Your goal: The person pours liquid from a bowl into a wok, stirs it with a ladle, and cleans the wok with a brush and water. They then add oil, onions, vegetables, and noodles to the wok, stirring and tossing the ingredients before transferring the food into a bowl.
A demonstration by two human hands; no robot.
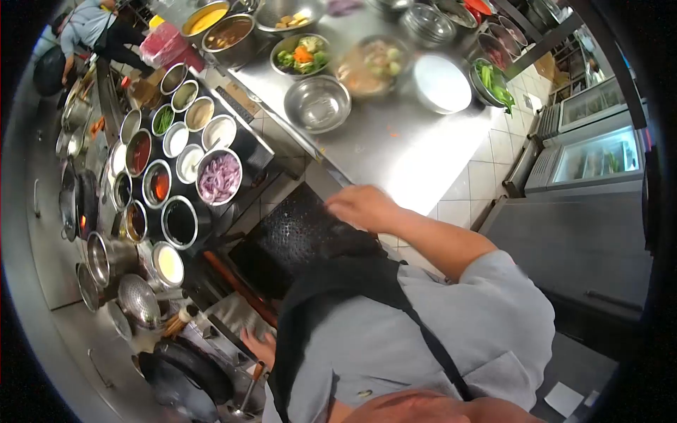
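Observation:
My right hand (360, 206) hangs over the near edge of the steel table (395, 144), blurred, its fingers curled and pointing left; whether it holds anything is hidden. Low at the left of my body, my left hand (259, 347) has its fingers spread beside a grey cloth (240, 317), with nothing visible in it. A ladle handle (252, 384) is close below that hand. Beyond my right hand on the table are an empty steel bowl (317, 104), a bowl of vegetables (302, 55) and a white round container (442, 83).
Several sauce and ingredient pots, one with sliced onion (219, 176), fill the left counter. Black woks (180, 374) lie low left. A black floor mat (289, 236) lies below. Another person (88, 32) bends at the upper left. Refrigerators (599, 158) line the right.

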